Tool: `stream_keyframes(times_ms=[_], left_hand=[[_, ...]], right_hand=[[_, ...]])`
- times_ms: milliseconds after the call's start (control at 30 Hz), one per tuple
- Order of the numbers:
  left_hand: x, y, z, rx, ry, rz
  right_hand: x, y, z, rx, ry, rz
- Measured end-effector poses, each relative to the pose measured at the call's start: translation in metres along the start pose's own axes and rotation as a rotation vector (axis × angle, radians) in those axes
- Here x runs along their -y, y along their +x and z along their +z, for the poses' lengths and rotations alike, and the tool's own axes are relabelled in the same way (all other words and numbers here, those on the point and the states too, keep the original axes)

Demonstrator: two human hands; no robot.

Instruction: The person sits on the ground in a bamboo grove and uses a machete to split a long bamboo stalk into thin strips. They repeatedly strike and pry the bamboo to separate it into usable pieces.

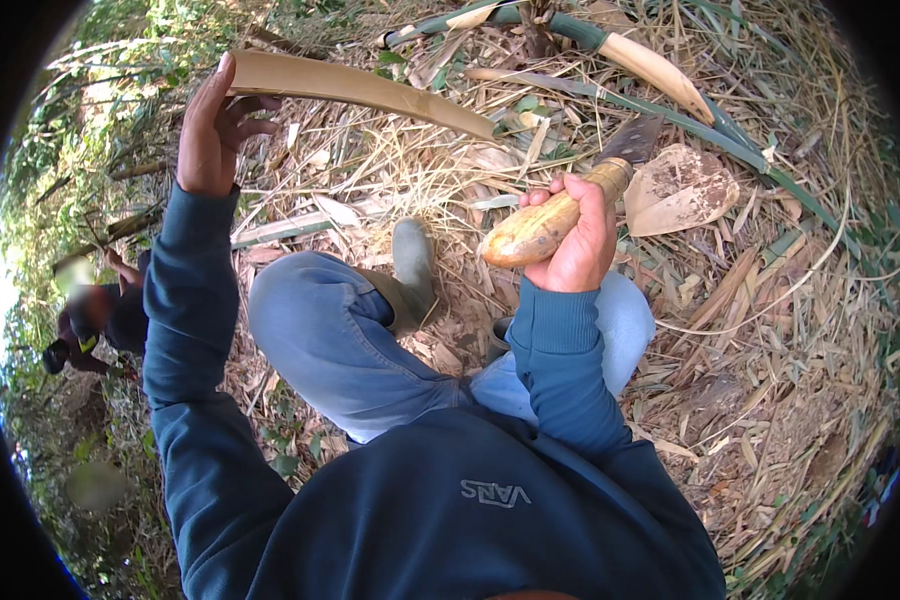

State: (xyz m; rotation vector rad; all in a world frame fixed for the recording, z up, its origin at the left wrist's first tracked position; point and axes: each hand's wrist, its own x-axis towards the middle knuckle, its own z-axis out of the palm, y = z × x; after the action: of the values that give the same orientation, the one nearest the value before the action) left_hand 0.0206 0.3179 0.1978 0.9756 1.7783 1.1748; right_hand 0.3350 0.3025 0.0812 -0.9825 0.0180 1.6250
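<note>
My left hand point(212, 140) is raised at the upper left and holds one end of a pale split bamboo strip point(360, 88). Some of its fingers curl loosely below the strip, which slants down to the right. The strip's far end comes down over the dry litter. My right hand point(582, 235) is wrapped around the thick yellowish wooden handle point(540, 228) of a large knife. Its dark blade point(634, 140) points up and away to the right, partly over the litter and beside a brown dry sheath point(680, 190).
Green bamboo lengths point(660, 85) lie across the ground at the upper right. Dry leaves and shavings point(760, 400) cover the soil. My bent legs in jeans point(340, 320) and a rubber boot point(413, 262) are between my arms. Another person point(105, 315) is at the far left among plants.
</note>
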Motion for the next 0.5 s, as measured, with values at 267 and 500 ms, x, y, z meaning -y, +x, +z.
stream_keyframes(times_ms=[267, 500], left_hand=[[0.027, 0.088, 0.063, 0.176, -0.238, 0.467], [0.020, 0.121, 0.099, 0.238, -0.801, 0.419]], right_hand=[[0.028, -0.008, 0.000, 0.106, -0.122, -0.199], [0.040, -0.037, 0.017, 0.207, -0.388, -0.538]])
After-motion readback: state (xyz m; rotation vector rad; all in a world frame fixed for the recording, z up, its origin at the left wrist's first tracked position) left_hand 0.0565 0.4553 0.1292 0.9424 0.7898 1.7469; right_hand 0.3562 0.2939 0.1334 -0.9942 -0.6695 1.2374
